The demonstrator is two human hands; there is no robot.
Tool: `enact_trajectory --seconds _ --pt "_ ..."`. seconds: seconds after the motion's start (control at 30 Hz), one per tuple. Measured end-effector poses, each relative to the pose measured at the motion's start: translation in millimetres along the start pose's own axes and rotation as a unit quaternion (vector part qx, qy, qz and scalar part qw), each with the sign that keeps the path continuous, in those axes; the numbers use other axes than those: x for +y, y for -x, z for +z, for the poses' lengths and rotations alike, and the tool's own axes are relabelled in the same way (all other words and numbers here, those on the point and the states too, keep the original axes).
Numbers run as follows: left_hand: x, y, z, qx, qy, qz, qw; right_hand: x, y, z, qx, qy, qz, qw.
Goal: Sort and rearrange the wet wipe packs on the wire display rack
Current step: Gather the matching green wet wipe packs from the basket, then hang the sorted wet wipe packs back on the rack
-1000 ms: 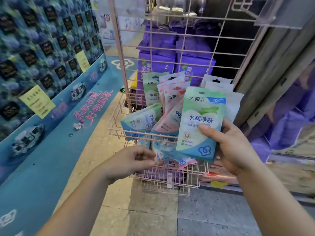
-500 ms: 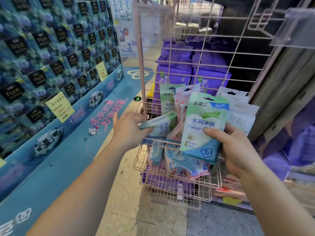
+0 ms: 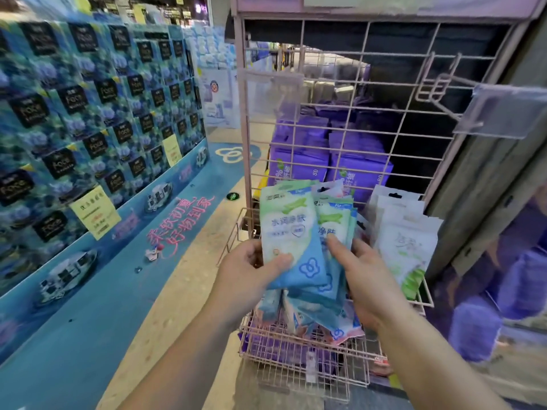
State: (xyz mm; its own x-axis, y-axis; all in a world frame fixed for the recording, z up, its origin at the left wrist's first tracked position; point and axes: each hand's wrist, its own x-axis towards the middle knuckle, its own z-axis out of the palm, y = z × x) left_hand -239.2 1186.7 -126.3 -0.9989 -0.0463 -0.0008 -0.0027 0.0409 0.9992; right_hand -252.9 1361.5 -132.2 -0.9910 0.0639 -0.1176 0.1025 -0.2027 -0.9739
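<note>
A pink wire display rack point(image 3: 299, 119) stands in front of me with a basket point(image 3: 307, 368) at its bottom. My left hand point(image 3: 248, 276) grips a green and blue wet wipe pack point(image 3: 288, 232), thumb across its lower front. Just to its right, my right hand point(image 3: 364, 276) holds a small stack of like green and blue packs point(image 3: 336, 223), thumb on the front one. White packs with green leaves point(image 3: 405, 247) stand at the basket's right. Several blue and pink packs point(image 3: 310, 318) lie loose in the basket under my hands.
Purple boxes point(image 3: 325, 161) are stacked behind the rack's grid. Empty wire hooks with clear label holders point(image 3: 503, 113) jut out at the upper right. A blue wall of boxed goods point(image 3: 88, 128) runs along the left, with floor between it and the rack.
My left hand has lifted a green and blue pack upright beside the packs in my right hand. The right hand now holds a stack instead of one pack. The view has tilted upward.
</note>
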Motion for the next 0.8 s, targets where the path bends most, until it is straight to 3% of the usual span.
enact_trajectory --seconds 0.1,0.23,0.33,0.47,0.63,0.8 --pt "2 -4 -12 -0.088 -0.061 0.009 0.994 1 -2 11 -0.016 0.045 -0.017 0.999" --pt "6 -18 -32 -0.193 0.064 -0.040 0.978 3 -3 45 -0.087 0.076 -0.027 0.993" --pt "15 -39 -47 -0.190 0.040 -0.007 0.981 -6 -7 60 -0.141 0.038 -0.034 0.989" --pt "18 -61 -44 -0.164 -0.065 0.072 0.982 -20 -19 63 -0.137 0.060 -0.103 0.983" --pt "0 -78 -42 -0.166 -0.049 0.033 0.984 -10 -33 58 -0.145 0.028 -0.029 0.989" --pt "-7 -85 -43 -0.179 -0.062 0.003 0.982 13 -39 65 -0.108 0.213 -0.040 0.970"
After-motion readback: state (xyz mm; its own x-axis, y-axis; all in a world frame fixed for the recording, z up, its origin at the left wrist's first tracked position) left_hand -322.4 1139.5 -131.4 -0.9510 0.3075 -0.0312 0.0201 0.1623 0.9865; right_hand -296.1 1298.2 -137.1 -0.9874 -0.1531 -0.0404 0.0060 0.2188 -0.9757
